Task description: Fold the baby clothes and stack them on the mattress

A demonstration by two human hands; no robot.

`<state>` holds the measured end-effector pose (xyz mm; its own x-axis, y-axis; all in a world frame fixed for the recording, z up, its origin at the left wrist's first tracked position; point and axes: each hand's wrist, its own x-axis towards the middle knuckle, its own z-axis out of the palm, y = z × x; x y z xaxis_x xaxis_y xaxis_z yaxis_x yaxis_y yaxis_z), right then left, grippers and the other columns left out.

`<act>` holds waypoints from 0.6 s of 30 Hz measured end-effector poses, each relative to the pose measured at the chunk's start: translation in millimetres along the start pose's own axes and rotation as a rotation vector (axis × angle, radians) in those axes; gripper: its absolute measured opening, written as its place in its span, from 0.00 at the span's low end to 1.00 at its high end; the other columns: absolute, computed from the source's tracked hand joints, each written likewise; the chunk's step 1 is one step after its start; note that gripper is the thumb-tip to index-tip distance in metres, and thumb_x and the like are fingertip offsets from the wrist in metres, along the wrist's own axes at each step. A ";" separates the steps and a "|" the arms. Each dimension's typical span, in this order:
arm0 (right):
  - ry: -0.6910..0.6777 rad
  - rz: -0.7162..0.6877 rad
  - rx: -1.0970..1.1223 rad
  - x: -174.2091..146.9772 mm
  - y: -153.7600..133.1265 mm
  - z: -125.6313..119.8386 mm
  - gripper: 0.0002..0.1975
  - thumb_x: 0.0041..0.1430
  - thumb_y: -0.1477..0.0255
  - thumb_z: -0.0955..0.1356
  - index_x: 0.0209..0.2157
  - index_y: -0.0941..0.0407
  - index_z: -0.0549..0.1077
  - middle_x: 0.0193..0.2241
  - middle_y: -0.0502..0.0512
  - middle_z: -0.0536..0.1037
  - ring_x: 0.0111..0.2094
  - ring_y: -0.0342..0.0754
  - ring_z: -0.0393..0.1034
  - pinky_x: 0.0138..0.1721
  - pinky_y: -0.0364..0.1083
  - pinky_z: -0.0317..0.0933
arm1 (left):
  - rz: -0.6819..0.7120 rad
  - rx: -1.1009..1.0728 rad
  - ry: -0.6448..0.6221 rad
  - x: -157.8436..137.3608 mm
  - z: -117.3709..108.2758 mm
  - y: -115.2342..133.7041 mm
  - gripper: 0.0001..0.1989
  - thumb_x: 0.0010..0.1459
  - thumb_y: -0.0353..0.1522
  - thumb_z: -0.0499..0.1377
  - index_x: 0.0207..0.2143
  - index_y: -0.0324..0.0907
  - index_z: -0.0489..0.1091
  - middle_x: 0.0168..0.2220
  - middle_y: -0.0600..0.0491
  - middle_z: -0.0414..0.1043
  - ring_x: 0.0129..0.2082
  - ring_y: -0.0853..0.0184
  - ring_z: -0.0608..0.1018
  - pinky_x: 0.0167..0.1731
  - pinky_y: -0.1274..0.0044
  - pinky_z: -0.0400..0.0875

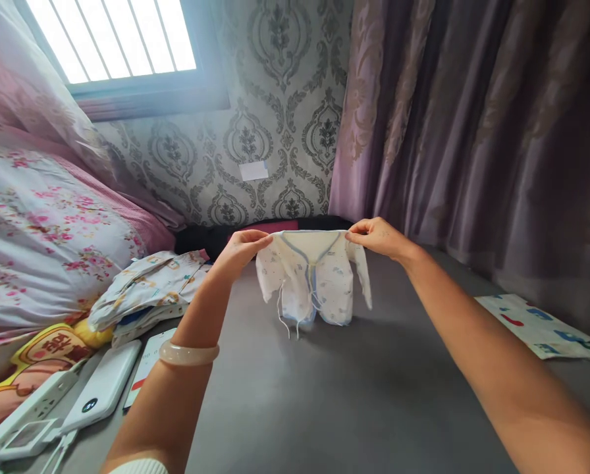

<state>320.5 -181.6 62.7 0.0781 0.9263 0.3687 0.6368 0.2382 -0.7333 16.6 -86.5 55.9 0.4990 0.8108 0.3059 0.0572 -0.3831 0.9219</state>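
Note:
A small white baby shirt with blue-grey trim, a faint print and dangling tie strings hangs upright above the grey bed sheet. My left hand pinches its left shoulder between thumb and fingers. At the opposite shoulder, my right hand grips the cloth the same way. The shirt is stretched between both hands, its front facing me and its sleeves hanging down. A pale bangle circles my left forearm.
Folded baby clothes are stacked on the left. Nearer lie a power bank, a phone and a power strip. A printed cloth lies at right, below the purple curtain.

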 end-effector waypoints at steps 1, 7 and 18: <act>-0.053 -0.017 0.019 -2.3 -3.6 -1.9 0.18 0.44 0.55 0.71 0.27 0.57 0.77 0.25 0.50 0.75 0.31 0.46 0.68 0.35 0.45 0.61 | 0.021 -0.025 -0.019 -0.2 0.4 2.6 0.18 0.43 0.45 0.66 0.30 0.39 0.76 0.29 0.51 0.76 0.28 0.68 0.74 0.30 0.76 0.67; -0.310 -0.020 0.120 -11.3 -21.8 -6.9 0.21 0.43 0.52 0.72 0.29 0.56 0.79 0.32 0.53 0.77 0.38 0.49 0.70 0.41 0.47 0.62 | -0.012 -0.005 -0.167 -0.7 -3.5 8.8 0.17 0.41 0.43 0.67 0.28 0.39 0.77 0.29 0.48 0.76 0.29 0.65 0.76 0.30 0.74 0.68; -0.074 0.003 0.136 -0.6 1.7 13.5 0.19 0.48 0.55 0.70 0.31 0.57 0.76 0.30 0.52 0.77 0.34 0.46 0.69 0.40 0.47 0.61 | 0.006 -0.053 -0.021 8.5 -0.2 -11.5 0.17 0.46 0.44 0.65 0.32 0.39 0.75 0.29 0.52 0.76 0.29 0.68 0.74 0.32 0.77 0.66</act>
<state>311.2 -177.8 53.5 0.0199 0.9450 0.3264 0.5267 0.2676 -0.8068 20.0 -75.1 47.9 0.5177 0.7986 0.3070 0.0087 -0.3637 0.9315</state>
